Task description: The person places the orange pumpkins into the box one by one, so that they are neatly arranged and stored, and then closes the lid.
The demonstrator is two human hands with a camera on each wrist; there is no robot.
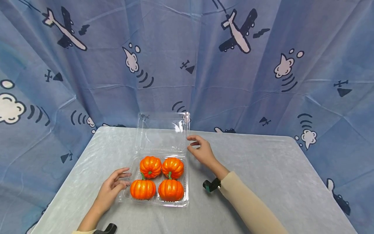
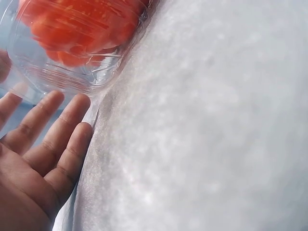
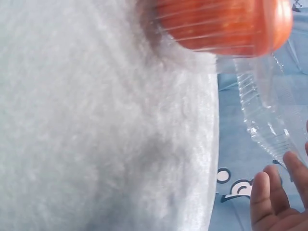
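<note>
A clear plastic clamshell container [image 1: 157, 203] lies on the table with its lid [image 1: 163, 133] swung back and raised. Several small orange toy pumpkins [image 1: 171, 190] with green stems fill its base in two rows. At the base's left side is my left hand [image 1: 109, 190], its fingers loosely extended; the left wrist view puts the fingertips [image 2: 77, 102] right at the clear wall, with an orange pumpkin [image 2: 82, 29] showing through. My right hand [image 1: 203, 152] is at the lid's lower right edge, thumb and fingers apart. Its fingers [image 3: 262, 192] look relaxed beside the lid in the right wrist view.
A pale grey cloth covers the table [image 1: 263, 172]. Behind it hangs a blue curtain [image 1: 163, 58] printed with airplanes and clouds. A dark wrist device [image 1: 211, 185] is on the right wrist and another [image 1: 108, 228] on the left.
</note>
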